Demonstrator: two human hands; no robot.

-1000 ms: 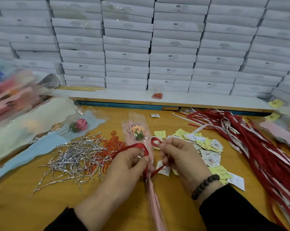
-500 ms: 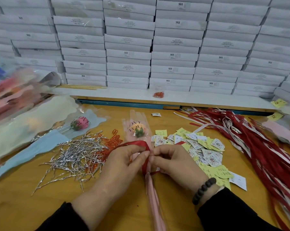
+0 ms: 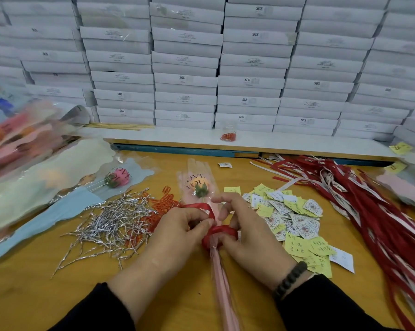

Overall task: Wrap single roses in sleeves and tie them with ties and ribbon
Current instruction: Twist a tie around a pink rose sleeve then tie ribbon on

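Since half a second before, the right hand (image 3: 247, 231) had drawn back from the left hand (image 3: 177, 232), and the red ribbon (image 3: 222, 231) that had run straight between them now stood as a loop at the neck of the pink sleeve (image 3: 222, 280). Its lower fingers were curled round that loop while the forefinger and thumb arched apart above it. The left hand pinched the other run of ribbon between thumb and forefinger, that strand curving up and away to the left. Between the two hands lay the sleeved rose (image 3: 200, 188), its head pointing far and its gathered pink tail running near, toward the person, on the yellow-brown table (image 3: 34, 295). Just left of the left hand a heap of silver twist ties (image 3: 110, 223) spread over the table, with orange paper clips (image 3: 163, 204) at its right edge. Right of the right hand lay a scatter of yellow notes and printed white tags (image 3: 294, 218), and farther right a mass of long red ribbons (image 3: 368, 211). At far left, a second pink rose (image 3: 119, 179) rested on pale sleeves (image 3: 46, 177). Stacked white boxes (image 3: 249, 68) filled the far side.
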